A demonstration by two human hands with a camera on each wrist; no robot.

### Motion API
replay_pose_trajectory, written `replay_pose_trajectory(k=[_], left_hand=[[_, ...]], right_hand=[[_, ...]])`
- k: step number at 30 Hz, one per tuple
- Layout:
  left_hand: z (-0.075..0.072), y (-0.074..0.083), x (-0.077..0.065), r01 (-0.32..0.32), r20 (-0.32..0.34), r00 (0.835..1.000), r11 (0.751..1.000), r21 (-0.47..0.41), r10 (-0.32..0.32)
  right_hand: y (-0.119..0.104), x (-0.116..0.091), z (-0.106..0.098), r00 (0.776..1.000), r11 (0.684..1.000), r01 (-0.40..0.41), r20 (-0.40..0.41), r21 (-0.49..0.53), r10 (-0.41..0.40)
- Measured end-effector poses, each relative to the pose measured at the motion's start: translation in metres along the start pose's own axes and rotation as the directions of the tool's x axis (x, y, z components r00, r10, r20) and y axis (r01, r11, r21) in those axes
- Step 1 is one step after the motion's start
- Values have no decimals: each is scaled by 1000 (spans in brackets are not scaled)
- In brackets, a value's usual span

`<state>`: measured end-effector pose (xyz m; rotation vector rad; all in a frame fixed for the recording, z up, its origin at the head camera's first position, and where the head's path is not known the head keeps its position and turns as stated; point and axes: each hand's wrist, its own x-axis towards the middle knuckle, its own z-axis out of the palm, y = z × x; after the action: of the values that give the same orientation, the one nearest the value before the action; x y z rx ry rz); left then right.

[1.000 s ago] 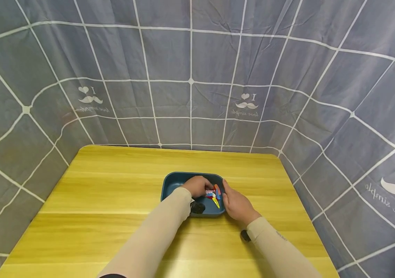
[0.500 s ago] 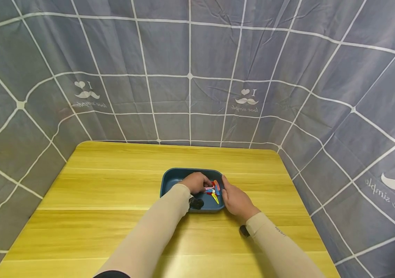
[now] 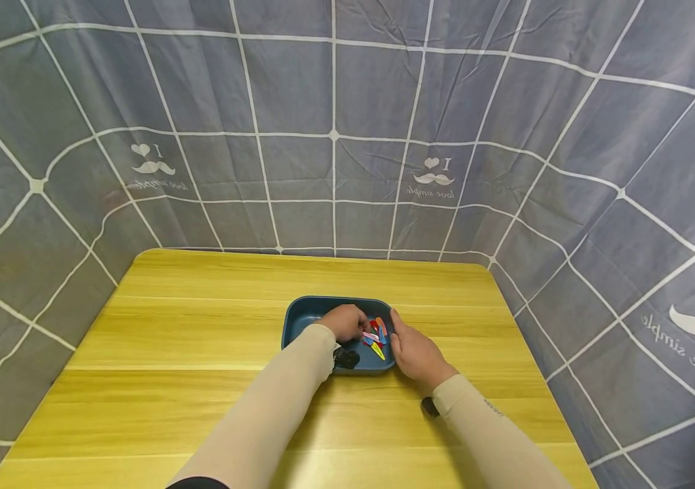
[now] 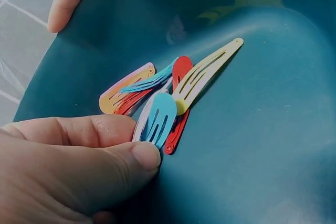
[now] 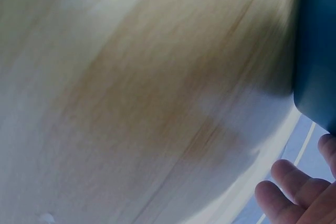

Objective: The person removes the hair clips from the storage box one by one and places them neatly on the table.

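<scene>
A dark blue rectangular box (image 3: 302, 307) stands on the table, with several colourful snap hair clips piled near its right end. My left hand (image 3: 343, 322) reaches into it. In the left wrist view, thumb and forefinger pinch a light blue hair clip (image 4: 164, 113); a pale clip behind it is partly hidden. Beside these lie a yellow clip (image 4: 210, 73), a red clip (image 4: 182, 70), an orange clip (image 4: 123, 92) and another blue clip (image 4: 152, 78). My right hand (image 3: 419, 356) rests against the box's right end, its fingers mostly straight along the rim.
The wood-grain table (image 3: 201, 407) extends around the box on all sides. A grey curtain (image 3: 298, 95) with white grid lines hangs behind and beside the table. Black wrist devices (image 3: 346, 358) are worn under both wrists.
The head view has tilted slightly, shifting the scene upward. The clips under my left fingers have been stirred, and the yellow one has shifted a little. My right hand stays on the box's end.
</scene>
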<state>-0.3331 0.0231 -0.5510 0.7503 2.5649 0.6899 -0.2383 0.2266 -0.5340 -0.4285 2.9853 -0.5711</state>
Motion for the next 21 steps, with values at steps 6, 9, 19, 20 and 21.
replay_pose_trajectory(k=[6, 9, 19, 20, 21], left_hand=[[1, -2, 1, -28, -14, 999, 999, 23, 29], [1, -4, 1, -37, -22, 999, 999, 15, 37], [1, 0, -2, -30, -37, 999, 999, -17, 29], [0, 1, -2, -31, -39, 999, 999, -23, 30], [0, 1, -3, -32, -42, 999, 999, -30, 31]], right_hand=[[0, 0, 0, 1000, 1000, 10, 0, 0, -10], [0, 0, 0, 1000, 1000, 19, -5, 0, -19], [0, 0, -1, 1000, 1000, 25, -10, 7, -24], [0, -1, 0, 1000, 1000, 24, -10, 8, -24], [0, -1, 0, 1000, 1000, 22, -9, 9, -22]])
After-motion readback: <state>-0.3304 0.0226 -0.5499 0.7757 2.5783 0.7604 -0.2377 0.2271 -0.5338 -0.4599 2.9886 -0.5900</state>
